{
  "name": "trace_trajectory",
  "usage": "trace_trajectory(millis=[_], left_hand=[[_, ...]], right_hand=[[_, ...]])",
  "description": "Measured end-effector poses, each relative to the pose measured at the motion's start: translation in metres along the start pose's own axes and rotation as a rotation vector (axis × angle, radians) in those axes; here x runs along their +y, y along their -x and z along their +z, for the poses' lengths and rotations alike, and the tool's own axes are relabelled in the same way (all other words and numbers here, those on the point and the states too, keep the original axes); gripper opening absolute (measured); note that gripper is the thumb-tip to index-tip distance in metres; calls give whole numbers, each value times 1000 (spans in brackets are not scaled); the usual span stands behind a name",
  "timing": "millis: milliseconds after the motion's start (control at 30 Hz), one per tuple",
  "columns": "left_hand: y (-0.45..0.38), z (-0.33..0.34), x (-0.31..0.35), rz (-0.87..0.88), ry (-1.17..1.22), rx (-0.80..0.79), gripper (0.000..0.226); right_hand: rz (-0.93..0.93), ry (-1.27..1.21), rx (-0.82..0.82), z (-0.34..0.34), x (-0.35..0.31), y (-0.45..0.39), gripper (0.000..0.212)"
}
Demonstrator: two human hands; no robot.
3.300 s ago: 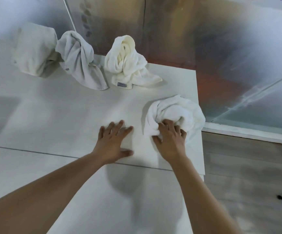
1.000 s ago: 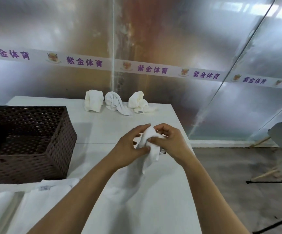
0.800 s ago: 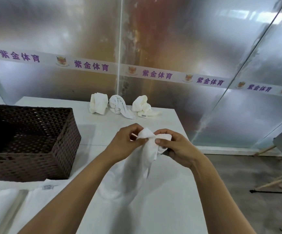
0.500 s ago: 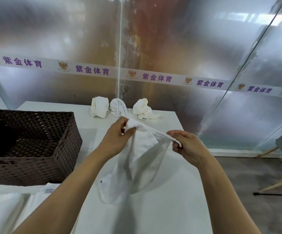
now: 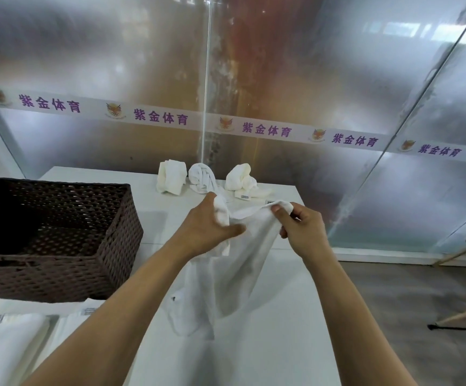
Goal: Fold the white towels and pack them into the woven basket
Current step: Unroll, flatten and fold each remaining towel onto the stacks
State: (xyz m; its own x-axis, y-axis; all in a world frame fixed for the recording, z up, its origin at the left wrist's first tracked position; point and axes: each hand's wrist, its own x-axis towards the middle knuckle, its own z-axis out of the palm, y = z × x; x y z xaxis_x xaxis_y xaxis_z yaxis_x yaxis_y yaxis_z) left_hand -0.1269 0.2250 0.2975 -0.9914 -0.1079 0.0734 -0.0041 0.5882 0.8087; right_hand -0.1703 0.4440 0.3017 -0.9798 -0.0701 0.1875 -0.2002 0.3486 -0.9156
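Since half a second ago your hands have drawn closer together along the towel's top edge.

- Left hand point(image 5: 208, 225): grip closed, bunching the white towel point(image 5: 220, 277).
- Right hand point(image 5: 301, 228): grip closed, pinching the same edge.
- Towel: held above the worktop point(image 5: 268, 355); its lower end appears to touch the surface.
- Woven basket point(image 5: 59, 232): left, on the worktop.
- Three crumpled towels point(image 5: 202, 178): far edge, side by side.
- Folded towels point(image 5: 6, 346): near left corner, before the basket.
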Motion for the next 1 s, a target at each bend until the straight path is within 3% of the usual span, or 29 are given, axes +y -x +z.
trace_trajectory(millis=[133,267,333,433,500,633,700,800,1000], left_hand=[[2,-9,-12,17,-2,-32,31],[-1,-28,-30,24,-62,152,24],[-8,-32,-38,33,-142,165,15],[-30,-33,-46,7,-212,254,6],[-51,-35,-43,-32,-107,345,6],[-112,-37,-12,-213,556,482,10],[-144,-41,6,-258,739,513,9],[-189,-55,33,-184,778,539,10],[-235,-89,86,101,687,572,11]], right_hand=[[-5,-71,117,-5,4,-6,25],[26,-59,241,-30,14,-31,27],[14,2,260,-41,18,-47,35],[58,3,299,-46,21,-77,23],[101,-86,306,-43,18,-103,22],[302,-442,279,-34,7,-171,12],[373,-527,239,-34,-1,-205,7],[316,-584,195,-41,-21,-247,24],[20,-673,202,-64,-82,-289,17]])
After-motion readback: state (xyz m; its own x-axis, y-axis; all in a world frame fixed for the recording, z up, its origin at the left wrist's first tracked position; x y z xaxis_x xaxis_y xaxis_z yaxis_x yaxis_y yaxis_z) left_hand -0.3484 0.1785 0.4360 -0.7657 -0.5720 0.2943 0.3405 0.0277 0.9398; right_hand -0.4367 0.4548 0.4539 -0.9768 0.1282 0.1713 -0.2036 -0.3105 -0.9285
